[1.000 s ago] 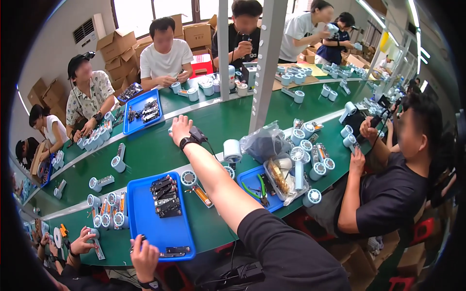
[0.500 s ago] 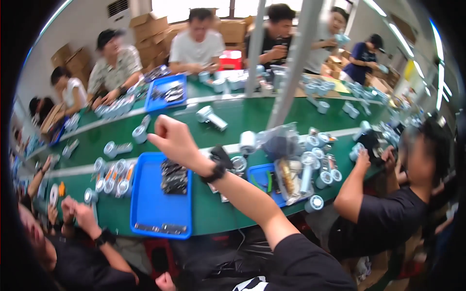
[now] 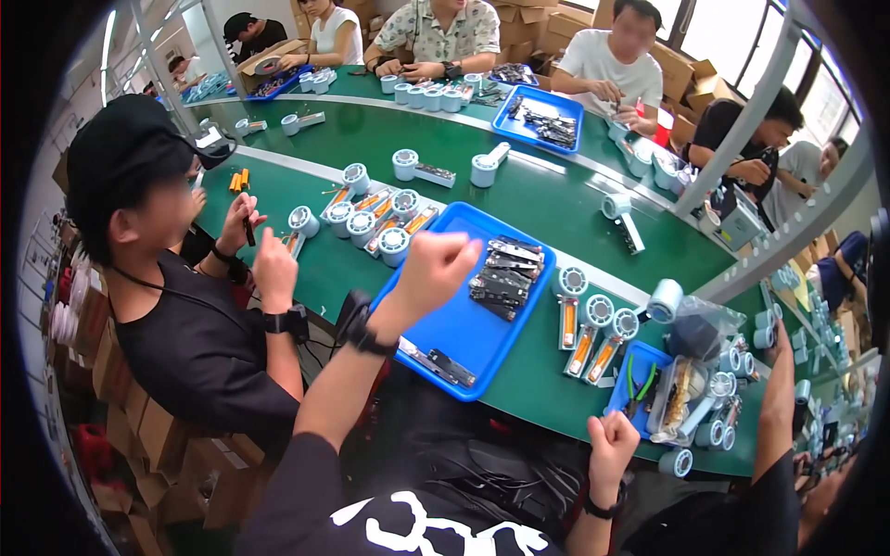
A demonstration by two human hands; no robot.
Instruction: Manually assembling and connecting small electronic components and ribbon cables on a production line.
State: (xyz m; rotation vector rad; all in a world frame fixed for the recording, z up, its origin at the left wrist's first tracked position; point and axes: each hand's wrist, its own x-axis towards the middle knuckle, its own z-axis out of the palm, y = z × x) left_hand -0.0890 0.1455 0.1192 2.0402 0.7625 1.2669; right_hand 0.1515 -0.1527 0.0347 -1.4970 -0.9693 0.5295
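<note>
My left hand [image 3: 431, 276] is closed in a fist, raised over a large blue tray [image 3: 443, 332]; nothing shows in it. Black flat strip-shaped parts [image 3: 508, 276] are piled inside the tray near its far right side. A few more dark strips [image 3: 443, 364] lie along its near edge. My right hand [image 3: 612, 447] is also a bare fist, held low in front of the table's edge, nearest to a small blue tray [image 3: 619, 397]. Right of the big tray stand light-blue handheld fans [image 3: 599, 335], their handles uncovered and showing orange cells.
Green-handled pliers [image 3: 640, 382] lie in the small tray beside a clear box [image 3: 681, 397] of gold-coloured parts. More fans [image 3: 371, 222] stand left beyond the big tray. A co-worker [image 3: 185, 296] sits close at my left; others work across the green table [image 3: 371, 134]. A metal post [image 3: 742, 120] rises at right.
The view has swung left. Earlier my right arm reached over the big tray with my left hand low; now my left fist is over it and my right is drawn back low.
</note>
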